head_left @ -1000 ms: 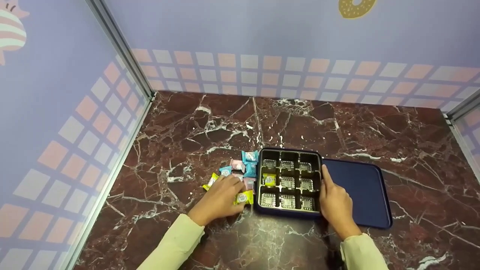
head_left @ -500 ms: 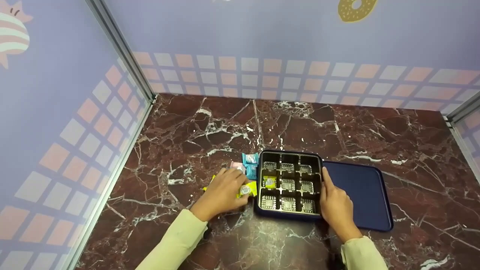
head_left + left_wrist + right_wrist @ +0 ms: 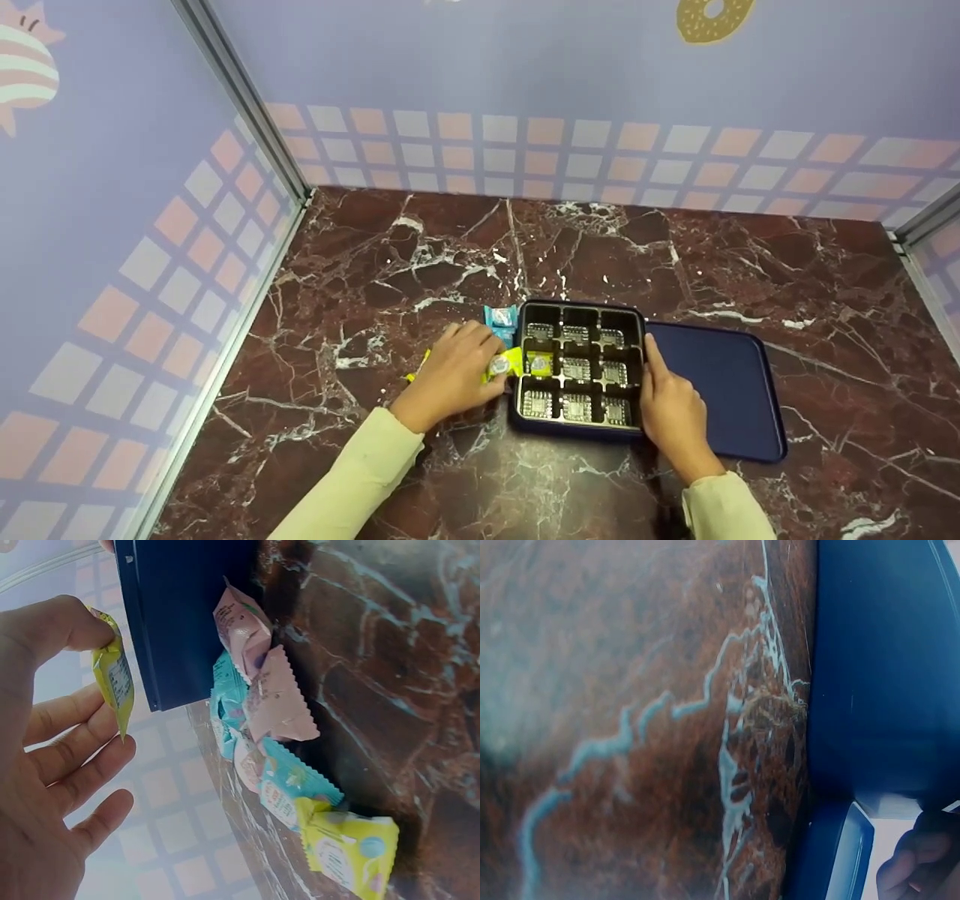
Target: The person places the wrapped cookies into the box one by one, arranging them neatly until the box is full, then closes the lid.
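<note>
My left hand point(image 3: 454, 367) pinches a yellow wrapped candy point(image 3: 115, 675) between thumb and fingers, just off the left edge of a dark blue box point(image 3: 577, 431). In the left wrist view this candy is raised above the others. Inside the box a divided tray point(image 3: 576, 409) has several compartments; another yellow candy point(image 3: 539, 364) lies in the middle-row left one. My right hand point(image 3: 673, 409) holds the box's right side, index finger along the rim. Below the left hand lie pink candies point(image 3: 281, 697), blue candies point(image 3: 296, 784) and a yellow one point(image 3: 349, 847).
A flat dark blue lid point(image 3: 724, 390) lies on the marbled tabletop point(image 3: 465, 247), right of the box and partly behind the right hand. Patterned panels point(image 3: 480, 146) stand along the back and left. Small white specks dot the surface beyond the box.
My left hand has taken up the yellow candy and moved right and slightly away from me, up to the box's left edge. The right hand and box stay put.
</note>
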{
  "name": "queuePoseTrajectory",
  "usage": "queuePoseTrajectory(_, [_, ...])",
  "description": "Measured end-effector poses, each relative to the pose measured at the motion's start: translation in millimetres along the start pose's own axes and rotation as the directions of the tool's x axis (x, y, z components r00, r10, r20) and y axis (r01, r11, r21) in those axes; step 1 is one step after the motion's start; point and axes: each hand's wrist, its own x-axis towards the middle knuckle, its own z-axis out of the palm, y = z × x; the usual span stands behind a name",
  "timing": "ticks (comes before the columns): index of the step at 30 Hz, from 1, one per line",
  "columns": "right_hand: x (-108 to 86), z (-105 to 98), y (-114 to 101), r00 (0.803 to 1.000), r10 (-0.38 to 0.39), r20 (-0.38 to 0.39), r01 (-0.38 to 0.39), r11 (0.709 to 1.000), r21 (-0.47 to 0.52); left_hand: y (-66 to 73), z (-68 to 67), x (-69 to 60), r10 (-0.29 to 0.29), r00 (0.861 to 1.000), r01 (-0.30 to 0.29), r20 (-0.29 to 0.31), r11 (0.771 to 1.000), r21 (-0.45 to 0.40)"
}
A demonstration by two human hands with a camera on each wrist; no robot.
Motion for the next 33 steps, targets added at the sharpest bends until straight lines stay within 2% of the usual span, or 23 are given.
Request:
queuePoseTrajectory(14, [1.7,-1.9,-1.6,1.000,0.009,0.005,-0.009,1.000,0.002,4.7,-3.8,17.2,-0.002,1.000,0.002,-0.031,1.000,0.012])
queuePoseTrajectory(18, [-0.8,0.0,-1.8,1.000,0.001,-0.014,-0.001,1.000,0.001,6.1,-3.2,20.1,0.009,0.999,-0.008,-0.031,1.000,0.021])
queuePoseTrajectory(22, [-1.5,-0.2,-0.6,1.000,-0.004,-0.020,0.004,1.000,0.003,8.6,-2.6,24.4,0.009,1.000,-0.010,-0.026,1.000,-0.005])
queuePoseTrajectory(29, [-4.4,1.6,1.1,1.000,0.012,0.019,-0.012,1.000,-0.006,11.2,-1.0,27.9,0.019,1.000,-0.019,-0.020,1.000,-0.002])
queuePoseTrajectory(33, [-1.7,-0.5,-0.4,1.000,0.006,0.016,-0.006,1.000,-0.006,12.0,-3.2,33.2,0.015,1.000,-0.015,-0.006,1.000,0.008])
